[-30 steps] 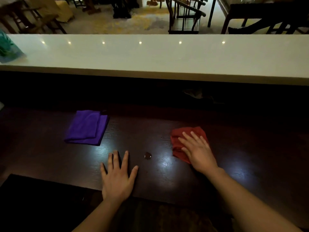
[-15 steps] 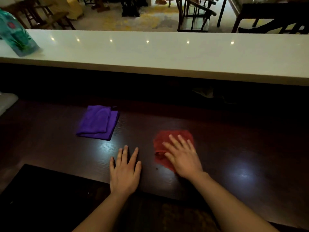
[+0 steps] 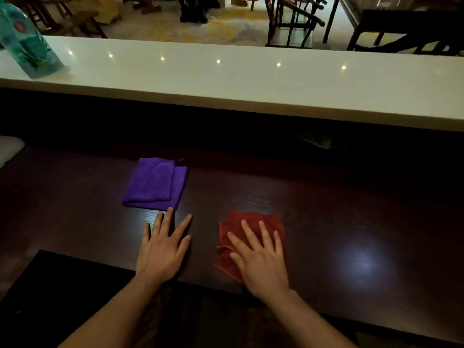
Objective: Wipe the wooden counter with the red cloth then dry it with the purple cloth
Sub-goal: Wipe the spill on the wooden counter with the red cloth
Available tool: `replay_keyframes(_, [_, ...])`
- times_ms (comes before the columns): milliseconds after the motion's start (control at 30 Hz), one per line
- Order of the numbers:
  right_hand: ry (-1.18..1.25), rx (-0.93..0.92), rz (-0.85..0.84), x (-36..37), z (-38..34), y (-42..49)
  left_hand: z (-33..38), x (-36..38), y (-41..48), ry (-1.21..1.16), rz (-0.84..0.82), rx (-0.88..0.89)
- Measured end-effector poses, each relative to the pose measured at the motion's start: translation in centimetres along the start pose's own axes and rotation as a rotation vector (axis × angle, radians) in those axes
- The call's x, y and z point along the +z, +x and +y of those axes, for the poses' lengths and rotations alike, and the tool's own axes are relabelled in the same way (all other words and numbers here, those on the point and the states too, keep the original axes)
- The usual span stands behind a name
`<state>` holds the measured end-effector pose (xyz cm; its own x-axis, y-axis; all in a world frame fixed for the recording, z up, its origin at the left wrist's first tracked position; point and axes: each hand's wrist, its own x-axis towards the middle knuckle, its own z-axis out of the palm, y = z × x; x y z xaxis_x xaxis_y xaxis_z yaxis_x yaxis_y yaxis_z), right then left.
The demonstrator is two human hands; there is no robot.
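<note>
Hands lie flat on the dark wooden counter point(image 3: 326, 222) in the head view: the right hand point(image 3: 261, 259), fingers spread, presses down on the crumpled red cloth point(image 3: 251, 219), while the left hand point(image 3: 160, 249) rests palm-down with fingers splayed on bare wood at the cloth's nine o'clock. The folded purple cloth point(image 3: 155, 183) lies at the left hand's twelve o'clock, its near edge just beside the fingertips. A teal bottle point(image 3: 27, 46) stands on the white ledge point(image 3: 251, 81) at ten o'clock.

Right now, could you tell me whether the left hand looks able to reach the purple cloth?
Probably yes: the left hand lies flat on the wooden counter, its fingers just short of the purple cloth, with nothing between them.
</note>
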<state>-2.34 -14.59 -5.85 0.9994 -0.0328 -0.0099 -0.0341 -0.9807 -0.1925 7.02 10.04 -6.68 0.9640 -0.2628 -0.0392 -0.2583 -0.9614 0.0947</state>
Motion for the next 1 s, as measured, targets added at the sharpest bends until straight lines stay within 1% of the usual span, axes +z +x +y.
replay_keyframes(67, [-0.042,0.018,0.032,-0.5,2.5,0.9,0.1,-0.2,0.0,0.0,-0.003,0.005])
replay_keyframes(133, [-0.071,0.132,0.025,-1.5,5.5,1.4,0.2,-0.5,-0.1,0.0,-0.008,0.007])
replay_keyframes(200, [-0.077,0.268,0.016,-1.9,6.7,1.3,0.2,-0.6,-0.1,-0.006,-0.009,0.01])
replay_keyframes(300, [0.007,0.441,0.045,-1.2,3.1,1.4,0.1,-0.6,-0.2,-0.007,-0.017,0.01])
replay_keyframes(333, [0.049,0.46,0.051,-0.9,1.2,1.6,0.2,-0.6,-0.2,-0.005,-0.02,0.009])
replay_keyframes(367, [0.081,0.439,0.044,-0.7,-0.7,1.8,0.2,-0.7,-0.3,-0.007,-0.021,0.01])
replay_keyframes(400, [0.087,0.378,0.026,-0.5,-2.5,1.8,0.3,-0.8,-0.3,-0.013,-0.021,0.011])
replay_keyframes(500, [0.026,0.084,-0.02,0.3,-5.0,1.0,0.4,-0.9,-0.3,-0.024,-0.013,0.017])
replay_keyframes(567, [-0.02,-0.074,-0.023,0.4,-3.7,-0.3,0.3,-0.9,-0.2,-0.031,-0.004,0.017])
replay_keyframes(600, [-0.038,-0.109,-0.031,0.4,-2.1,-1.0,0.2,-0.9,-0.2,-0.03,-0.012,0.013])
replay_keyframes(633, [-0.056,-0.106,-0.026,0.3,0.0,-1.6,0.1,-0.8,-0.2,-0.029,-0.023,0.009])
replay_keyframes(667, [-0.076,-0.059,-0.011,0.0,2.2,-2.1,0.0,-0.7,-0.2,-0.025,-0.029,0.008])
replay_keyframes(700, [-0.09,0.03,0.005,-0.5,4.4,-2.4,0.0,-0.6,-0.1,-0.022,-0.032,0.009])
replay_keyframes(767, [-0.079,0.259,0.017,-1.6,7.2,-1.8,0.2,-0.5,-0.1,-0.022,-0.025,0.007])
replay_keyframes(833, [-0.041,0.453,0.006,-2.0,7.0,0.2,0.2,-0.6,-0.1,-0.024,-0.011,0.008])
replay_keyframes(867, [-0.014,0.521,0.009,-1.9,5.9,1.3,0.2,-0.6,-0.1,-0.024,-0.008,0.011])
replay_keyframes(900, [0.01,0.561,0.002,-1.7,4.4,2.2,0.1,-0.6,-0.1,-0.023,-0.007,0.013])
replay_keyframes(933, [0.016,0.554,-0.009,-1.3,2.6,2.8,0.1,-0.5,-0.2,-0.023,-0.006,0.013])
replay_keyframes(1000, [0.015,0.424,-0.029,-0.7,-1.1,3.5,0.1,-0.6,-0.2,-0.022,-0.006,0.011])
